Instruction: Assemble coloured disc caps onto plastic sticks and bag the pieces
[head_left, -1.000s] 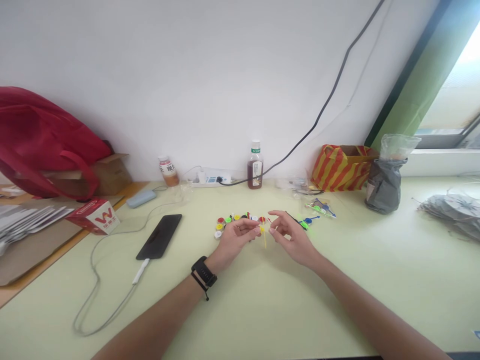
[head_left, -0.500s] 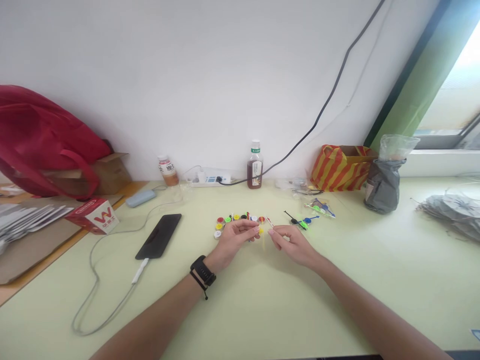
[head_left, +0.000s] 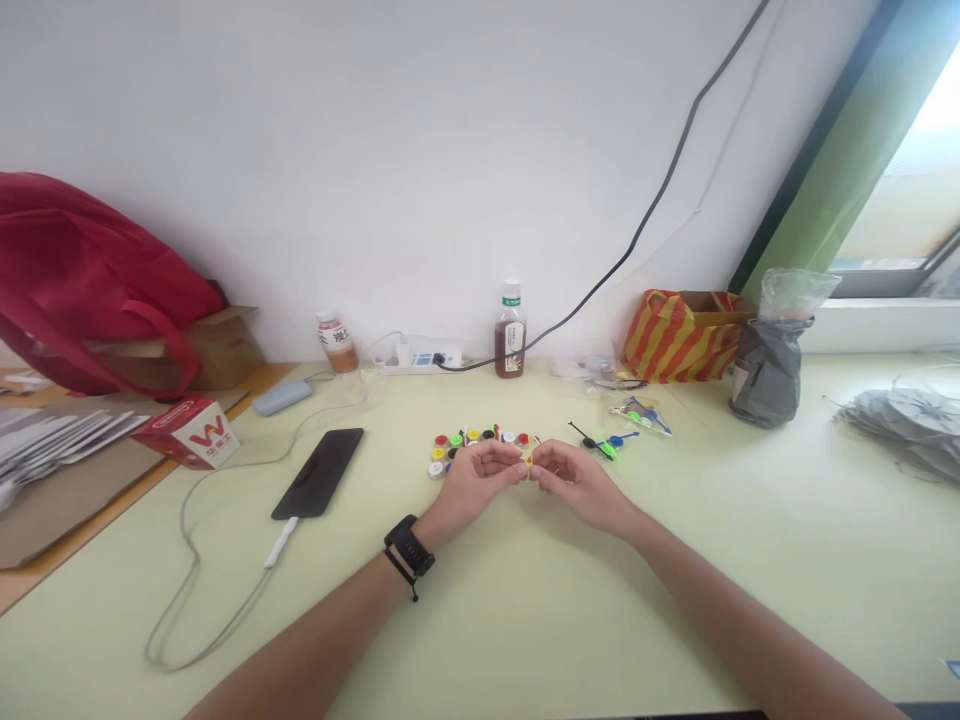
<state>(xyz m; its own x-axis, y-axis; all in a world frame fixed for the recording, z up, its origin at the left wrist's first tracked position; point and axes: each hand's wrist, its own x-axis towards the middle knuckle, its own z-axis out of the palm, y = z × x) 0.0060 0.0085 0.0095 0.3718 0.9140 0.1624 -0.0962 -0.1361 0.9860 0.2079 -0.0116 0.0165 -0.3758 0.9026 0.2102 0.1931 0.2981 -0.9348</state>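
My left hand [head_left: 484, 478] and my right hand [head_left: 574, 482] meet over the table, fingertips nearly touching. Both are closed in a pinch at a small yellow plastic piece [head_left: 530, 455], whose thin part sticks up between them. The fingers cover most of it. Just behind my left hand lie several small round button-like discs in yellow, red, green, black and white, such as a white disc [head_left: 436, 469]; my hands hide some. To the right of my right hand lie black, blue and green plastic pieces with thin arms [head_left: 604, 442].
A black phone [head_left: 319, 473] on a white cable lies left, near a red-and-white box [head_left: 187, 432]. Along the wall stand a dark drink bottle [head_left: 510, 335], a power strip [head_left: 427, 360], a second bottle [head_left: 337, 345] and a striped bag [head_left: 675, 335]. A small plastic packet [head_left: 641, 415] lies right.
My hands have come together, the right one moving left. The gap between the fingertips has closed around the yellow piece. The red-and-white tip at my right fingers no longer shows.
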